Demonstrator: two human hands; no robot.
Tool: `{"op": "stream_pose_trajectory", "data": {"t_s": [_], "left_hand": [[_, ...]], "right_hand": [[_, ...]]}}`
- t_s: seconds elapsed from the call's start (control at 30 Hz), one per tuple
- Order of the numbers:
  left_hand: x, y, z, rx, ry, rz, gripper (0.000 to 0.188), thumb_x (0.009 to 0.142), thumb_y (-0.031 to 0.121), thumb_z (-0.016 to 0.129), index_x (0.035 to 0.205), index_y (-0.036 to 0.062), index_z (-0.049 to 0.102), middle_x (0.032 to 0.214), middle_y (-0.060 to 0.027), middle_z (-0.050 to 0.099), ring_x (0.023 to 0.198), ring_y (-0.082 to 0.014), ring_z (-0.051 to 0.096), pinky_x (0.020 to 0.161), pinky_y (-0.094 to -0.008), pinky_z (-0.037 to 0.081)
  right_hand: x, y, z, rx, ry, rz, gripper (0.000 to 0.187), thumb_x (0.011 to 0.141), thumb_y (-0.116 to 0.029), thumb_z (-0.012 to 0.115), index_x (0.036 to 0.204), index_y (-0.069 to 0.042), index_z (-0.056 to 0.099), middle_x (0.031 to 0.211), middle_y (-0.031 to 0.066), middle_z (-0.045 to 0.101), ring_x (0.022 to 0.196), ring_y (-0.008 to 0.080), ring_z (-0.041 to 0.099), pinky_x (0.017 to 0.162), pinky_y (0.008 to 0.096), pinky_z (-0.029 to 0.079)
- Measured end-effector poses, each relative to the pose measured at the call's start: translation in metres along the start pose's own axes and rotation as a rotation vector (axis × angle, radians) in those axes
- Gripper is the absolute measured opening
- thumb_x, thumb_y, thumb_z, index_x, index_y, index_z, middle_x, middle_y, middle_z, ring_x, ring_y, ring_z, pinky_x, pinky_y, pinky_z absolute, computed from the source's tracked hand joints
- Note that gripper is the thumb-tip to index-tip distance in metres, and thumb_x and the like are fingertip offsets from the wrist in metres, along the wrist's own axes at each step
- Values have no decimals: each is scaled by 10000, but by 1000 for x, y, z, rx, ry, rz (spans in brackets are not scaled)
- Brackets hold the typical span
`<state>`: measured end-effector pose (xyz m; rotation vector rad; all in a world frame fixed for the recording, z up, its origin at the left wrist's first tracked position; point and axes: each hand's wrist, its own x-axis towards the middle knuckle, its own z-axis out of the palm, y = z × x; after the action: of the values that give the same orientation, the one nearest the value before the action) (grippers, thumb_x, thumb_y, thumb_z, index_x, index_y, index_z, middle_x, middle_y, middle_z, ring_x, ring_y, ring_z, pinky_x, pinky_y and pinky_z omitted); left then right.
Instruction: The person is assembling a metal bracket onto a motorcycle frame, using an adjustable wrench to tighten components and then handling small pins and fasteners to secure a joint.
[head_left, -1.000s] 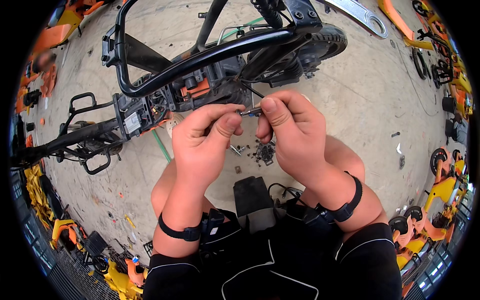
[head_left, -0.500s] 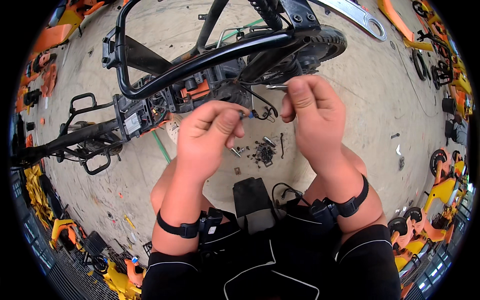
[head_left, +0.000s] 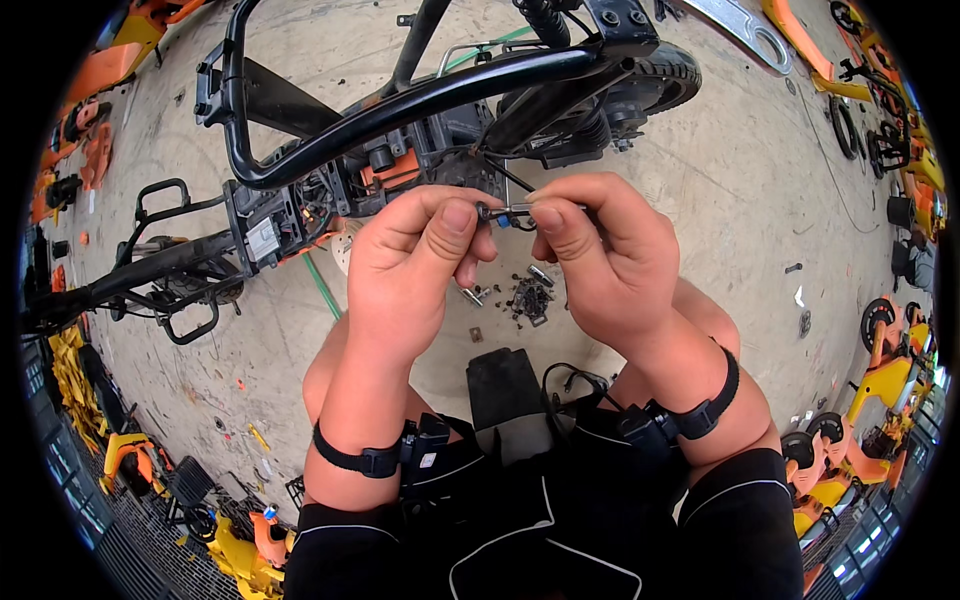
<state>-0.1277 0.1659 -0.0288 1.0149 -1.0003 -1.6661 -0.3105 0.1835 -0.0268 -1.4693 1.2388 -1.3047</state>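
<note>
My left hand is closed in a pinch on a small dark part, mostly hidden by the thumb and fingers. Facing it, my right hand pinches a thin metal rod, whose far end meets the small part or lies just over it; which one I cannot tell. A small blue piece shows just below the rod, near a black cable. Both hands are raised in front of a stripped scooter frame with a black tube loop.
Small screws and metal pieces lie heaped on the concrete floor between my knees. A black tyre sits at the frame's right end. A large silver wrench-shaped piece is at the upper right. Orange and yellow scooter parts line the sides.
My right hand has moved left and slightly down, bringing the metal rod over to the small part in my left hand. My left hand has stayed nearly in place.
</note>
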Motion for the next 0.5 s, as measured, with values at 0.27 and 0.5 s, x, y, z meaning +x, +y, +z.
{"op": "stream_pose_trajectory", "data": {"t_s": [0.27, 0.5], "left_hand": [[0, -1, 0, -25, 18, -4, 267, 1052, 255, 646, 1095, 5, 731, 822, -37, 691, 665, -54, 560, 611, -185, 454], [-1, 0, 0, 7, 36, -18, 261, 1038, 253, 670, 1084, 6, 742, 812, -32, 691, 659, -52, 552, 602, -185, 447]], "right_hand": [[1, -1, 3, -2, 2, -26, 135, 1029, -108, 662, 1080, 17, 668, 863, 44, 686, 712, 82, 652, 626, 222, 524], [2, -3, 3, 1, -11, -10, 123, 1042, -92, 634, 1081, 19, 667, 796, 37, 683, 703, 85, 653, 621, 220, 519]]}}
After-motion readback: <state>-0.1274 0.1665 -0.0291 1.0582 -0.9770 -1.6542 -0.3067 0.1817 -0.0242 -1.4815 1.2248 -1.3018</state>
